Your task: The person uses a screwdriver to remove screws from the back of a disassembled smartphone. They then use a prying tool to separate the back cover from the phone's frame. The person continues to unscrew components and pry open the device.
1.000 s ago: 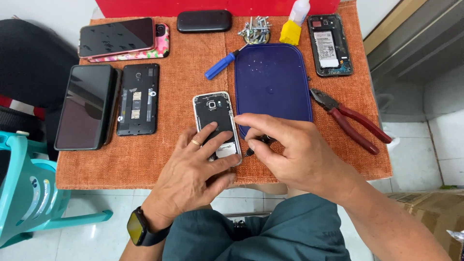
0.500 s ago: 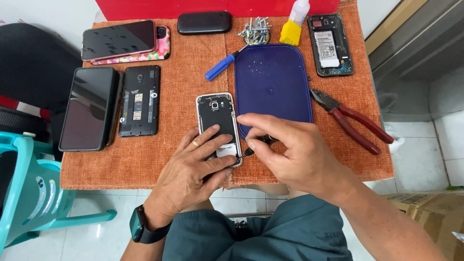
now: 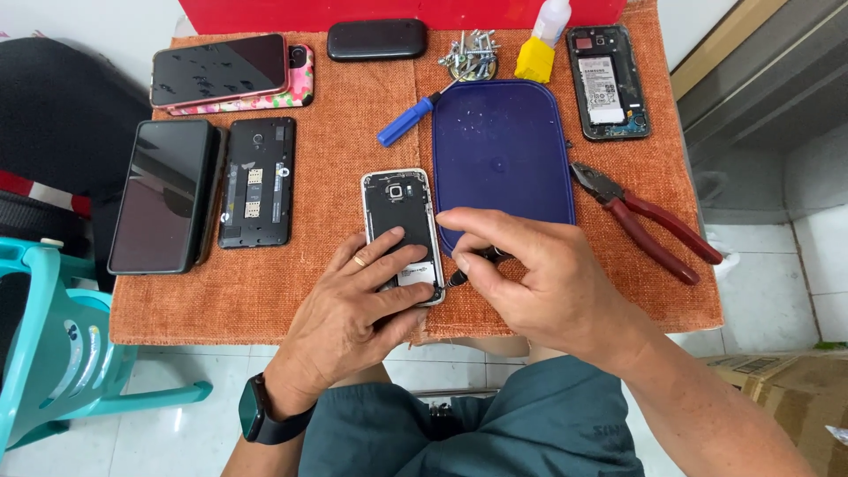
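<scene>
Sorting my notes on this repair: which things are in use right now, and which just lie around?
In use: left hand on opened phone; right hand with small tool.

Lying about: pliers, blue lid, blue screwdriver, screws, glue bottle, other phones.

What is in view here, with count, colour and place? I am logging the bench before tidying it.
opened phone: 1, black with silver rim, centre, under left fingers
small tool: 1, dark, in right fingers at the phone's lower corner
lid: 1, dark blue, right of centre
screwdriver: 1, blue handle, above phone
screws: a pile, silver, top centre
bottle: 1, white and yellow, top
pliers: 1, red handles, right
other phones: 5, mostly black, left and top
case: 1, black, top
cloth: 1, orange, over table
chair: 1, teal, left
left hand: 1, ring, black watch
right hand: 1
</scene>
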